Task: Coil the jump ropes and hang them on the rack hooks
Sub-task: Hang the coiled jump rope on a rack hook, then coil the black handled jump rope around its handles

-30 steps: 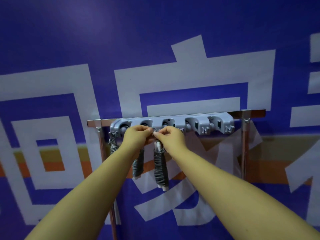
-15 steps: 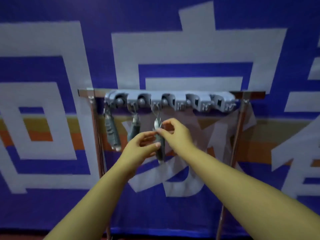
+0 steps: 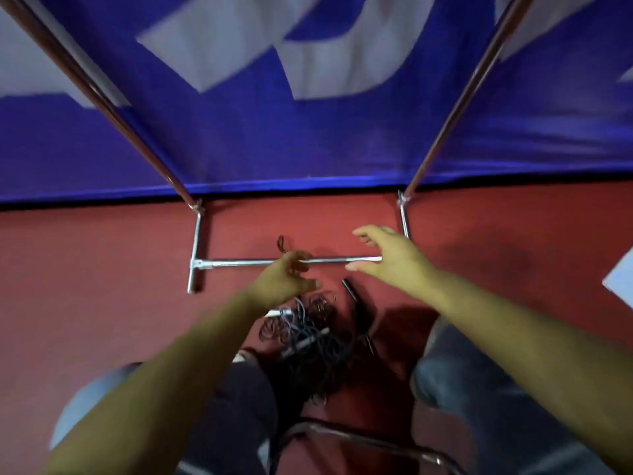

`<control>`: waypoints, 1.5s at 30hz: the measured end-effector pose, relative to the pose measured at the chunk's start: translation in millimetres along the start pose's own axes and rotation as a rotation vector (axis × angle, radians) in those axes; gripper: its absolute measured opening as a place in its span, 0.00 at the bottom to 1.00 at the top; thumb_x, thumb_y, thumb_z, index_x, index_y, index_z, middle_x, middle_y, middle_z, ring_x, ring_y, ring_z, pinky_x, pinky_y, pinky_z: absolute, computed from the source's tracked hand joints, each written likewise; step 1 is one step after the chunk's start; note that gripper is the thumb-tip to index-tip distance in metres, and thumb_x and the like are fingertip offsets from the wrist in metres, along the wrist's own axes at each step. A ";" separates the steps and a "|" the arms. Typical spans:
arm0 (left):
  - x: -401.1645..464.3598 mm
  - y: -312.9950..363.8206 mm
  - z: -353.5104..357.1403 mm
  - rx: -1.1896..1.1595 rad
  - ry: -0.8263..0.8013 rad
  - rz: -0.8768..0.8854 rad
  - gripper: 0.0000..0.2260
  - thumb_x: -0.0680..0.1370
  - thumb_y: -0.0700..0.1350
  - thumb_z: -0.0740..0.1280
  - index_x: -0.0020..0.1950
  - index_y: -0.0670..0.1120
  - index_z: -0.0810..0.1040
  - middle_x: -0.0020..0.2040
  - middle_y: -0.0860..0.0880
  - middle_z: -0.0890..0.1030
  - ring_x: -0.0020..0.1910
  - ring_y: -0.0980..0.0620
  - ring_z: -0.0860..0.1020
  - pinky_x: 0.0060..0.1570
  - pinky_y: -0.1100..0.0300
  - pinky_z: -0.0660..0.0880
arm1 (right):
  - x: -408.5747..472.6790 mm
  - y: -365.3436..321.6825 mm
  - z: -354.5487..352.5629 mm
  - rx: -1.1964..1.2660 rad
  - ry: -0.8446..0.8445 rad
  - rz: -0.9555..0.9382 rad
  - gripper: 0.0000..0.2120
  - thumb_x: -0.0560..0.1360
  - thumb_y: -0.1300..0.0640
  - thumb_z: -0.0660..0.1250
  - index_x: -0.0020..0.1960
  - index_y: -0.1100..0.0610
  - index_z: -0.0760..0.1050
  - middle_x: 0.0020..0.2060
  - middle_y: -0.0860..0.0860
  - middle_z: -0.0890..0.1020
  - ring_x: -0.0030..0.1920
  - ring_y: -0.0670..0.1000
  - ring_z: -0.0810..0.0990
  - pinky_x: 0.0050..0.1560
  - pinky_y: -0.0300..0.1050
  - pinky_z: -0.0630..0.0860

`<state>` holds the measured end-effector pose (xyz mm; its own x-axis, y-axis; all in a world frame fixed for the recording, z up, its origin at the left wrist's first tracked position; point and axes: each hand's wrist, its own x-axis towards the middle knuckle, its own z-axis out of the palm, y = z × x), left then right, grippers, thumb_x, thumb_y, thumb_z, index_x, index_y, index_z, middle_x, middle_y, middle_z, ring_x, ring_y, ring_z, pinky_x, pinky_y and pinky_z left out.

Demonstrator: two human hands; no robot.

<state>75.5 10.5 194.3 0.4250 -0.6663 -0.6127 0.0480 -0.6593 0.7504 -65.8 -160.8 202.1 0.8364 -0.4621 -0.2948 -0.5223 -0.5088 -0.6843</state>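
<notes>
Left rack leg (image 3: 102, 97): a metal pole that slants down to a joint at the banner's lower edge, far to the left of the fingers and above them.
Rack base bar (image 3: 239, 262): a silver tube lying across the red floor (image 3: 85, 269); it passes just behind the fingertips of both hands. Its short left foot ends well left of the left hand.
Left hand (image 3: 282, 281): fingers loosely curled and spread, they hold nothing; the fingertips are at the base bar.
Jump ropes (image 3: 308, 337): a dark tangled pile on the floor, just below the left fingers and between the person's knees. I cannot tell if the fingers touch it. One small loop lies beyond the bar, above the left fingertips.
Black handle (image 3: 352, 291): lies tilted on the floor, in the gap between the two hands.
Right hand (image 3: 390, 255): open, fingers stretched and apart, nothing in it, over the right end of the bar.
Right rack leg (image 3: 455, 108): slants down to the floor just beyond the right fingertips.
Open room: bare red floor lies left of the left fingers and right of the right hand.
Banner (image 3: 308, 149): blue and white, its lower edge meets the floor above both hands.
</notes>
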 end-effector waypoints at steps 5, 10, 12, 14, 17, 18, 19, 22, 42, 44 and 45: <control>51.1 -83.1 32.4 0.114 -0.066 -0.241 0.25 0.62 0.48 0.79 0.56 0.47 0.75 0.46 0.47 0.77 0.44 0.50 0.76 0.52 0.53 0.76 | 7.6 92.5 73.1 -0.039 -0.187 0.281 0.33 0.68 0.49 0.76 0.68 0.57 0.70 0.62 0.58 0.75 0.62 0.56 0.75 0.63 0.48 0.70; 87.7 -147.4 67.6 0.098 -0.064 -0.388 0.24 0.72 0.41 0.75 0.65 0.44 0.72 0.40 0.53 0.75 0.34 0.58 0.73 0.32 0.71 0.72 | 15.8 157.6 137.4 0.051 -0.277 0.478 0.31 0.68 0.47 0.75 0.66 0.59 0.71 0.61 0.57 0.76 0.61 0.56 0.74 0.56 0.44 0.68; 102.2 -164.4 77.1 0.057 -0.066 -0.425 0.26 0.71 0.44 0.75 0.67 0.45 0.72 0.44 0.50 0.77 0.38 0.54 0.76 0.38 0.64 0.74 | 25.7 173.1 159.7 0.099 -0.200 0.574 0.29 0.69 0.54 0.76 0.66 0.61 0.72 0.61 0.60 0.76 0.61 0.57 0.74 0.55 0.44 0.68; 116.6 -171.4 85.8 -0.020 -0.075 -0.454 0.26 0.71 0.44 0.75 0.67 0.48 0.71 0.53 0.46 0.78 0.46 0.49 0.78 0.43 0.58 0.75 | 39.3 186.4 181.2 0.106 -0.153 0.643 0.32 0.68 0.53 0.76 0.68 0.60 0.69 0.63 0.61 0.73 0.63 0.58 0.73 0.58 0.45 0.68; 136.3 -178.2 98.4 -0.132 -0.052 -0.456 0.26 0.67 0.46 0.78 0.63 0.52 0.73 0.56 0.44 0.78 0.49 0.48 0.80 0.48 0.55 0.77 | 56.4 203.2 207.9 0.082 -0.149 0.709 0.39 0.67 0.51 0.77 0.73 0.57 0.64 0.66 0.61 0.71 0.66 0.60 0.70 0.63 0.49 0.69; 141.5 -180.2 102.4 -0.162 -0.048 -0.457 0.26 0.65 0.48 0.78 0.61 0.54 0.74 0.56 0.45 0.79 0.50 0.47 0.81 0.51 0.53 0.78 | 59.6 206.9 215.3 0.077 -0.152 0.722 0.39 0.67 0.52 0.77 0.73 0.56 0.63 0.66 0.61 0.69 0.66 0.61 0.70 0.64 0.51 0.70; 144.7 -179.7 106.3 -0.175 -0.057 -0.452 0.26 0.66 0.47 0.78 0.61 0.55 0.74 0.56 0.46 0.79 0.52 0.47 0.81 0.53 0.52 0.78 | 61.3 210.1 221.8 0.057 -0.151 0.728 0.38 0.67 0.53 0.77 0.72 0.56 0.63 0.66 0.61 0.68 0.65 0.62 0.69 0.63 0.52 0.70; 150.9 -183.2 117.9 -0.191 -0.075 -0.450 0.26 0.71 0.44 0.75 0.66 0.53 0.72 0.59 0.48 0.77 0.55 0.49 0.78 0.52 0.56 0.77 | 60.2 216.4 236.9 -0.028 -0.138 0.698 0.32 0.69 0.58 0.75 0.68 0.56 0.64 0.64 0.60 0.68 0.62 0.64 0.70 0.59 0.54 0.71; 57.5 -83.2 107.5 -0.313 -0.109 -0.251 0.17 0.74 0.41 0.72 0.61 0.44 0.75 0.55 0.47 0.81 0.50 0.54 0.79 0.50 0.65 0.75 | 29.3 69.9 113.0 1.041 0.207 0.731 0.10 0.79 0.67 0.58 0.56 0.58 0.72 0.36 0.51 0.75 0.37 0.45 0.75 0.38 0.43 0.75; 26.3 -50.7 94.7 -0.312 -0.130 -0.137 0.12 0.75 0.42 0.71 0.58 0.46 0.78 0.55 0.49 0.82 0.52 0.56 0.79 0.56 0.61 0.74 | 13.8 35.5 68.9 1.195 0.253 0.642 0.10 0.79 0.68 0.58 0.54 0.57 0.71 0.36 0.52 0.75 0.37 0.46 0.75 0.35 0.44 0.76; 10.3 -33.5 88.9 -0.305 -0.170 -0.067 0.12 0.75 0.41 0.71 0.58 0.46 0.79 0.54 0.50 0.82 0.51 0.56 0.79 0.56 0.60 0.74 | 4.1 17.4 46.8 1.254 0.264 0.578 0.09 0.78 0.68 0.59 0.52 0.56 0.72 0.37 0.52 0.75 0.38 0.46 0.76 0.34 0.44 0.77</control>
<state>-2.1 -5.2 140.8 0.2563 -0.6904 -0.6765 0.3498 -0.5862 0.7307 -63.7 -137.5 157.7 0.4289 -0.5725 -0.6988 -0.1666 0.7101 -0.6841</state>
